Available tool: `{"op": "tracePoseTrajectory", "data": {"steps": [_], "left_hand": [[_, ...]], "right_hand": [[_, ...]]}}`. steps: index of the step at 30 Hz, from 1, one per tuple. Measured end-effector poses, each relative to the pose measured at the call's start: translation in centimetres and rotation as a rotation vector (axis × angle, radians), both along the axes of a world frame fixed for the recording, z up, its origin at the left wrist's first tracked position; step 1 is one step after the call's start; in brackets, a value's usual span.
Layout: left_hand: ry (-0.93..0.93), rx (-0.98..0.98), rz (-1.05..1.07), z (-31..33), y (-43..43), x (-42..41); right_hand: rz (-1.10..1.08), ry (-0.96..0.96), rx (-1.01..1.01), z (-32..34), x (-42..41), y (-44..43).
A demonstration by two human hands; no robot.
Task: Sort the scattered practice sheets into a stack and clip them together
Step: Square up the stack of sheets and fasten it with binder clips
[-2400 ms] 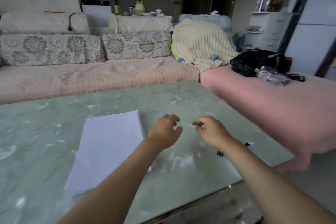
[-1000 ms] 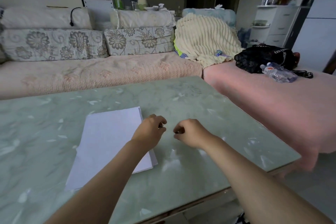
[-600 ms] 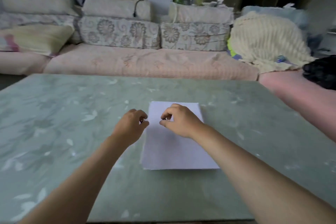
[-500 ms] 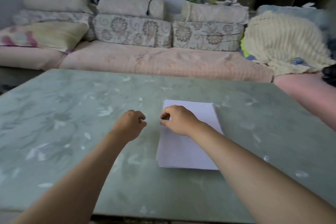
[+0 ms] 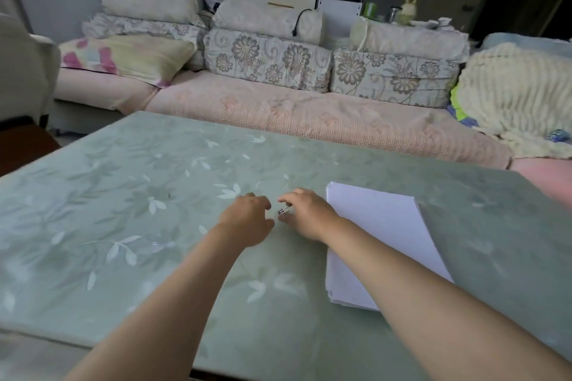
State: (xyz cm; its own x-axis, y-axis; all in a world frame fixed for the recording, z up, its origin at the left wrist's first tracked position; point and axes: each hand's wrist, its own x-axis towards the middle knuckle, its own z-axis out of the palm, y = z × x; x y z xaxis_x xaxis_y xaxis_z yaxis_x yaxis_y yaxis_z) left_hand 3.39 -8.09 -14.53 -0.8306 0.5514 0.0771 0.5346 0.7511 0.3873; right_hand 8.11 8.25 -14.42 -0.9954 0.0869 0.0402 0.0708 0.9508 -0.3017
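Head view. The right hand (image 5: 309,216) pinches a small metal binder clip (image 5: 283,211) between thumb and forefinger, at its 9 o'clock. The left hand (image 5: 247,221), fingers curled, lies just beside the clip; whether it touches it cannot be told. The stack of white sheets (image 5: 387,235) rests squared on the green table (image 5: 123,210), at 3 o'clock from the right hand. A sofa (image 5: 309,120) stands at 12 o'clock.

The green leaf-patterned surface (image 5: 123,210) spreads under the left hand (image 5: 247,221) and right hand (image 5: 308,216). Beyond them a pink sofa (image 5: 309,120) carries floral cushions (image 5: 269,62), a pink-and-yellow pillow (image 5: 130,56) leftward, a cream knitted blanket (image 5: 513,96) rightward.
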Motion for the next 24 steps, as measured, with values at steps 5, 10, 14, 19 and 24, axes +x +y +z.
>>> {"op": "tracePoseTrajectory", "data": {"steps": [5,10,14,19,24], "left_hand": [[0.044,0.178,-0.060,1.7,3.1,2.2],[0.000,0.203,-0.170,1.7,6.9,5.8],[0.021,0.112,-0.238,0.9,9.2,8.0],[-0.063,-0.001,-0.220,-0.6,10.4,9.3],[-0.273,0.184,0.018,-0.1,12.1,9.8]], "right_hand": [[-0.081,0.133,-0.021,2.5,4.4,3.1],[-0.247,0.144,-0.033,4.2,11.2,8.1],[-0.394,0.074,-0.040,3.9,15.7,12.1],[-0.593,-0.091,-0.140,2.0,18.2,14.7],[-0.767,-0.046,-0.459,0.4,16.8,15.0]]}}
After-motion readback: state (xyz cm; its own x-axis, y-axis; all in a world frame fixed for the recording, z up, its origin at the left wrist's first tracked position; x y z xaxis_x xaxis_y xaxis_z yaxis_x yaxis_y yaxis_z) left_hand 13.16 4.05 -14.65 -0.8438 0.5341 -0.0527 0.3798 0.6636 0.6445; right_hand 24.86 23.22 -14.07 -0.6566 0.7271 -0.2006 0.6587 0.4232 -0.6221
